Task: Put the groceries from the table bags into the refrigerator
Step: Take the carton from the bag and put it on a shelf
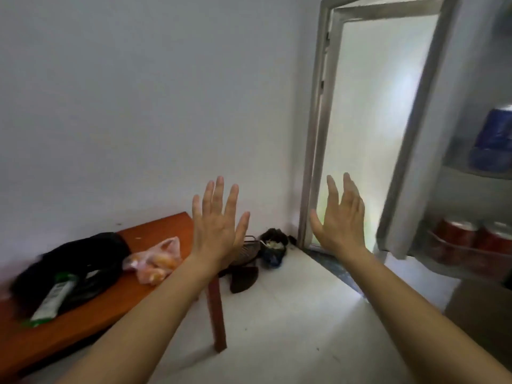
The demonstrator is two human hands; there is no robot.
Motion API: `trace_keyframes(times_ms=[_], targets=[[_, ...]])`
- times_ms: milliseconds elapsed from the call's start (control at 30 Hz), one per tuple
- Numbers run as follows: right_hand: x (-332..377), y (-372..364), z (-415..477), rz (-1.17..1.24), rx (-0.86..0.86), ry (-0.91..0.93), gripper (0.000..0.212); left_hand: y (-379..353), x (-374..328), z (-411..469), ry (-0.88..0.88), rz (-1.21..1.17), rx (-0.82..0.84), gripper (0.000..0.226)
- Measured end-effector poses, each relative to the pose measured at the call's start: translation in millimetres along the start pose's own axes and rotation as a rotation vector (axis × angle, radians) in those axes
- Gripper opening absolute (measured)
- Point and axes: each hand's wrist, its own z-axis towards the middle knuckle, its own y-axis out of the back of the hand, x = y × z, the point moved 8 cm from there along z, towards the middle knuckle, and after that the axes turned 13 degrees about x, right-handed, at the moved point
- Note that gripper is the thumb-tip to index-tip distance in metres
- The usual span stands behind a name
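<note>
My left hand [219,220] and my right hand [339,217] are both raised in front of me, fingers straight and spread, holding nothing. At lower left an orange table [91,320] carries a black bag [83,259], a pink translucent bag [155,261] with orange items inside, and a green and white packet [54,297] lying by the black bag. At the right edge the refrigerator [476,189] stands with its door [415,128] swung out; red cans [471,239] sit on a lower rack and a blue container [496,139] on a shelf above.
A doorway with a grey frame [318,128] opens in the far wall between my hands and the refrigerator. Dark sandals [243,275] and a small heap of rubbish [273,245] lie on the white floor by the wall corner. The table's leg [217,314] stands beneath my left forearm.
</note>
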Motion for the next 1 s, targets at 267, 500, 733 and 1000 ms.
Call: trace_keyframes(times_ms=[267,500,733,1000], targets=[[256,-170,71,0.201,0.186,0.261,0.084,14,272,-55,0.402,0.242,0.133,0.07],[450,-256,114,0.37,0.35,0.481,0.075,58,440,-90,0.689,0.329,0.167,0.072],[595,-334,101,0.367,0.509,0.707,0.066,43,561,-140,0.828,0.299,0.233,0.081],[671,-455,90,0.251,0.702,0.659,0.053,-59,687,-151,0.749,0.093,0.457,0.062]])
